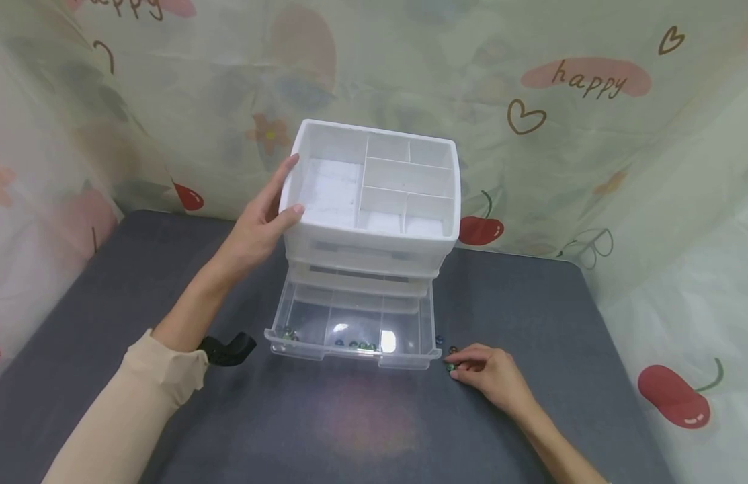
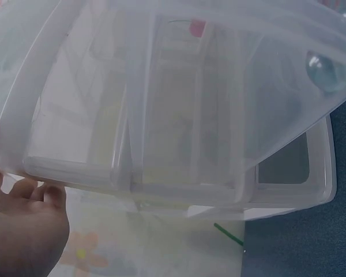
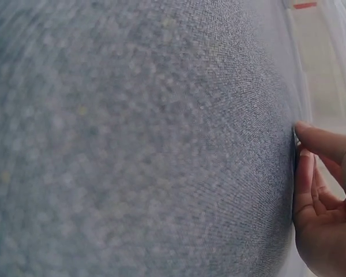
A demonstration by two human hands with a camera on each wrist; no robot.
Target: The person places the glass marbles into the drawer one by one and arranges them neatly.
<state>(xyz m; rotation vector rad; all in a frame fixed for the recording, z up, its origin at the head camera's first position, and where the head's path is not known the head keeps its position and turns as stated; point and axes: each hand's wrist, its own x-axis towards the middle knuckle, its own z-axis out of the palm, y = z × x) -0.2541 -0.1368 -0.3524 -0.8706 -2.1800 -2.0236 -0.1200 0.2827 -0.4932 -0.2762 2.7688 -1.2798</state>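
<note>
A white plastic drawer organizer (image 1: 374, 232) with a divided top tray stands at the back of the table. Its clear lower drawer (image 1: 351, 312) is pulled out and holds several marbles (image 1: 363, 345) along the front and in the left corner. My left hand (image 1: 255, 225) grips the organizer's left side, thumb over the front rim; in the left wrist view its fingers (image 2: 55, 196) curl at the edge. Beside the drawer's right front corner, my right hand (image 1: 491, 373) pinches a green marble (image 1: 450, 368) low at the table. The right wrist view hides that marble.
A blue marble (image 1: 439, 340) and a brown marble (image 1: 453, 349) lie between the drawer and my right hand. Black strap-like gear (image 1: 228, 349) hangs at the left wrist. The dark grey table (image 1: 361, 430) ends at a patterned curtain (image 1: 398, 60) behind the organizer.
</note>
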